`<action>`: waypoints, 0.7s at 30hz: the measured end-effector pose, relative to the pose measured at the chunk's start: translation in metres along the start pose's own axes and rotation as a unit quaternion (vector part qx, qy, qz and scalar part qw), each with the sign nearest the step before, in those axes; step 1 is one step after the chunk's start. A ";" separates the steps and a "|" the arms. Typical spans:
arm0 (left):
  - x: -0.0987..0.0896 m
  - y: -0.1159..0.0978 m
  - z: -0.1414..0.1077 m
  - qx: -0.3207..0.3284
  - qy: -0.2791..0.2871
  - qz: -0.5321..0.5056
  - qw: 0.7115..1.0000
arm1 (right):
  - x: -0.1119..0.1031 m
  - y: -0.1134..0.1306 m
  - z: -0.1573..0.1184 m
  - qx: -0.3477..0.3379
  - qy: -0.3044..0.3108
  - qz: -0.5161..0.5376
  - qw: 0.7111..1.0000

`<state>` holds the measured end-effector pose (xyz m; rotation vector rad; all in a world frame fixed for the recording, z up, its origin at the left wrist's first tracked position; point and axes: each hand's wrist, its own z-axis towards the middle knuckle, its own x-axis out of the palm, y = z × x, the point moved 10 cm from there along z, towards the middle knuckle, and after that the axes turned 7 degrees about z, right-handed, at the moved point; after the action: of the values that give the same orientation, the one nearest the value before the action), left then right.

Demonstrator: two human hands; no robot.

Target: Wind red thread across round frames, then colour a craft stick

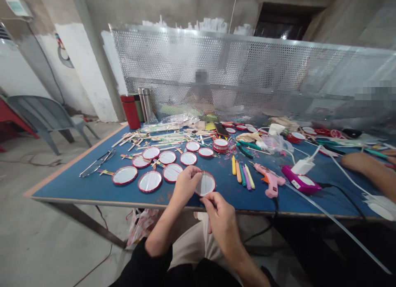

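A round disc with a red rim and a pale, glossy face (206,184) lies at the front edge of the blue table, between my two hands. My left hand (188,182) is closed at its left edge, thumb and fingertips pinching the rim. Just below the disc, my right hand (221,212) has its thumb and forefinger pressed together; whatever sits between them is too small to make out. Several similar red-rimmed discs (150,181) are spread to the left, some with stick handles (106,172).
Right of the disc lie several coloured sticks (243,175), a pink glue gun (269,179) and a purple box (300,179) with cables. Wooden sticks (163,137) and a red flask (130,111) are farther back. Another person's arm (368,169) reaches in from the right.
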<state>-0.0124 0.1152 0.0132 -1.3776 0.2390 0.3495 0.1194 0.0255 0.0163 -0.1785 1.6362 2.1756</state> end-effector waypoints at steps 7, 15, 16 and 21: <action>-0.003 -0.002 -0.003 -0.002 -0.011 0.010 1.000 | 0.013 0.001 0.001 0.075 0.029 0.104 0.991; -0.004 -0.002 -0.003 -0.006 -0.013 -0.005 1.000 | 0.041 0.000 0.014 0.149 0.099 0.298 0.938; -0.004 -0.001 -0.002 -0.007 -0.014 -0.008 1.000 | 0.042 0.000 0.013 0.157 0.103 0.310 0.932; -0.004 0.002 -0.001 -0.007 -0.017 -0.022 1.000 | 0.038 0.006 0.007 0.137 0.112 0.274 0.945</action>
<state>-0.0168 0.1143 0.0133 -1.3881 0.1779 0.3376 0.0837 0.0402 0.0108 0.1353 2.3213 2.3336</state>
